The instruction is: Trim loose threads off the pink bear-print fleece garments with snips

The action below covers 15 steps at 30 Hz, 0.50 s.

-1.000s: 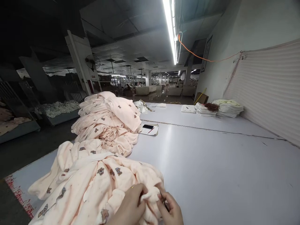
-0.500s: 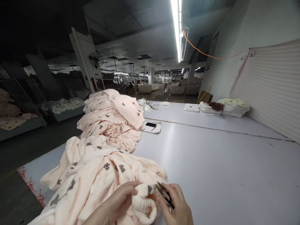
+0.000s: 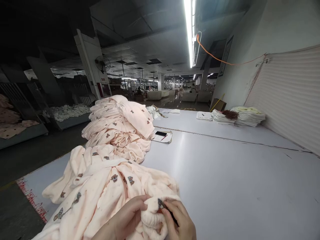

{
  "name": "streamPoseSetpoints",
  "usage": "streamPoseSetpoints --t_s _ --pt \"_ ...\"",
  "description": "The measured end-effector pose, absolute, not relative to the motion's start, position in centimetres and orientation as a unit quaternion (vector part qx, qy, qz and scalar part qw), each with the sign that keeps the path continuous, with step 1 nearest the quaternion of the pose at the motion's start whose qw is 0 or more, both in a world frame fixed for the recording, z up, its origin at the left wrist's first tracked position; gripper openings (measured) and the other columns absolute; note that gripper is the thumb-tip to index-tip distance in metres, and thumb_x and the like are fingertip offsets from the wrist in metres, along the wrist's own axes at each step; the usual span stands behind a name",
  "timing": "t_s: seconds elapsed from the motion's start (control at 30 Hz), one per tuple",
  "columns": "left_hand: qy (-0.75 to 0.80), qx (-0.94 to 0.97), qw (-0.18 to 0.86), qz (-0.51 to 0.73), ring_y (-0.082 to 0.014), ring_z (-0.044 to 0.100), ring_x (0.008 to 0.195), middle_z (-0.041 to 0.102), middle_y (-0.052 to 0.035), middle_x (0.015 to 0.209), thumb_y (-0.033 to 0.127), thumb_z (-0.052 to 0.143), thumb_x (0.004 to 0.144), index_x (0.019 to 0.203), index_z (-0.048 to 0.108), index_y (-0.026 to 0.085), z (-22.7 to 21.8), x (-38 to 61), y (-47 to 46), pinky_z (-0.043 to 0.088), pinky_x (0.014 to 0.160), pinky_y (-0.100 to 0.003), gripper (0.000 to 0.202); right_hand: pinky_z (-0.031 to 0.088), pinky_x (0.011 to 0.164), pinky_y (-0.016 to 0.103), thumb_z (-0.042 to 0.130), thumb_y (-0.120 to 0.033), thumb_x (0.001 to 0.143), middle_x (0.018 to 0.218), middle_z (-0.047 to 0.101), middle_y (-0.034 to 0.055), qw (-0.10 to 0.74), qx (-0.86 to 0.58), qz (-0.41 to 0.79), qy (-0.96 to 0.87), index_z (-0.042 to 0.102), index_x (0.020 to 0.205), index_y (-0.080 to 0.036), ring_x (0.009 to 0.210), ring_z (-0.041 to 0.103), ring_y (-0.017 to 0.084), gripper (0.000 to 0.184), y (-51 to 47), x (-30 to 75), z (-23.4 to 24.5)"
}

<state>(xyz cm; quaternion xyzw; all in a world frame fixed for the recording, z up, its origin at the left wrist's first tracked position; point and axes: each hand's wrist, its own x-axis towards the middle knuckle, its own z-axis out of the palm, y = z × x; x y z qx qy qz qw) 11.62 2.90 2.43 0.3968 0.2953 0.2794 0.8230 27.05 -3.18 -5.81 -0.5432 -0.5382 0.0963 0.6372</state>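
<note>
A pale pink fleece garment with small brown bear prints lies bunched at the near left of the white table. My left hand pinches a rolled fold of it near the bottom edge of the view. My right hand is closed around small dark thread snips, whose tips touch the same fold. Both hands sit close together over the fabric.
A tall stack of the same pink garments stands behind. A phone on a notepad lies beside it. Folded white and yellow cloth piles sit far right by the wall. The floor drops off left of the table.
The snips were lifted clear of the fabric half a second ago; now their tips are down against the rolled fold. My left hand keeps its grip on the cloth.
</note>
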Motion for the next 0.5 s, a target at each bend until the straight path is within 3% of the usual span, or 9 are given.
streamPoseSetpoints --t_s 0.07,0.17,0.27,0.33,0.4,0.5 --pt "0.322 0.421 0.804 0.268 -0.0221 0.063 0.076 0.068 -0.0078 0.074 0.006 0.052 0.067 0.089 0.067 0.009 3.0 11.7 2.4 0.046 0.076 -0.034 0.027 0.053 0.066 0.021 0.057 -0.039 0.086 0.092 0.067 0.0030 0.645 -0.564 0.115 -0.503 0.066 0.103 -0.027 0.079 0.068 0.018 0.023 -3.3 27.3 -6.0" --pt "0.362 0.523 0.731 0.249 -0.0200 0.061 0.077 0.066 -0.0039 0.078 0.009 0.057 0.066 0.089 0.065 0.013 3.6 11.8 1.5 0.045 0.074 -0.031 0.026 0.054 0.067 0.023 0.064 -0.047 0.078 0.102 0.066 0.0049 0.650 -0.572 0.149 -0.477 0.057 0.120 -0.026 0.083 0.067 0.020 0.047 -3.6 27.6 -6.0" --pt "0.386 0.716 0.528 0.245 -0.0214 0.058 0.087 0.063 -0.0038 0.086 0.011 0.055 0.069 0.088 0.064 0.016 3.6 11.8 0.6 0.042 0.079 -0.031 0.021 0.053 0.071 0.024 0.064 -0.046 0.078 0.097 0.067 0.0032 0.638 -0.536 0.207 -0.513 0.057 0.123 -0.028 0.079 0.066 0.019 0.049 -3.7 27.7 -5.1" --pt "0.392 0.811 0.361 0.243 -0.0227 0.056 0.087 0.060 -0.0047 0.086 0.013 0.051 0.073 0.088 0.063 0.018 3.2 11.7 -0.1 0.040 0.079 -0.033 0.020 0.050 0.070 0.024 0.064 -0.042 0.080 0.087 0.068 0.0016 0.601 -0.518 0.236 -0.561 0.064 0.112 -0.028 0.074 0.064 0.018 0.035 -3.6 27.3 -4.1" --pt "0.401 0.848 0.237 0.253 -0.0230 0.054 0.081 0.059 -0.0047 0.082 0.016 0.051 0.077 0.086 0.062 0.020 2.4 11.5 -0.7 0.039 0.075 -0.034 0.015 0.047 0.067 0.023 0.062 -0.042 0.081 0.076 0.066 0.0013 0.575 -0.506 0.259 -0.589 0.071 0.088 -0.025 0.071 0.061 0.017 0.020 -3.5 26.7 -3.4" --pt "0.449 0.819 0.140 0.329 -0.0236 0.051 0.077 0.057 -0.0039 0.080 0.015 0.053 0.074 0.080 0.056 0.022 0.9 11.0 -1.3 0.036 0.072 -0.034 0.010 0.041 0.056 0.022 0.059 -0.055 0.079 0.058 0.054 -0.0009 0.600 -0.483 0.359 -0.528 0.063 0.062 -0.019 0.057 0.051 0.014 0.040 -3.6 26.0 -3.9"
